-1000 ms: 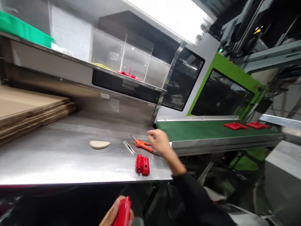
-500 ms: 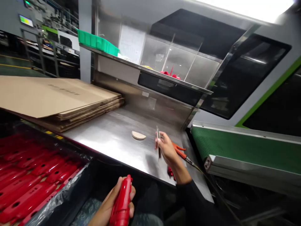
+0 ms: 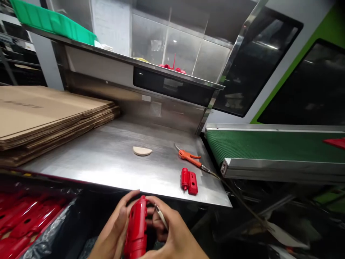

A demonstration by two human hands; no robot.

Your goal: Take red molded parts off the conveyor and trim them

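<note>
My left hand [image 3: 111, 230] grips a long red plastic part [image 3: 137, 228], held upright below the steel table's front edge. My right hand [image 3: 172, 233] is against the same part and pinches a pair of metal tweezers [image 3: 161, 216], their tip at the part's upper side. On the steel table [image 3: 107, 158] lie a small red hinged piece [image 3: 189, 181], orange-handled cutters [image 3: 190, 158] and a flat beige pad [image 3: 142, 151].
A stack of flat cardboard [image 3: 45, 115] covers the table's left. A bin lined with plastic, full of red parts [image 3: 24, 223], sits lower left. A green conveyor belt [image 3: 269, 147] runs right, with a red piece [image 3: 336, 142] at its far end. A green tray [image 3: 51, 21] rests on the upper shelf.
My right hand picked the tweezers off the table and brought them down to the red part in my left hand. The view swung left then back, tilting down.
</note>
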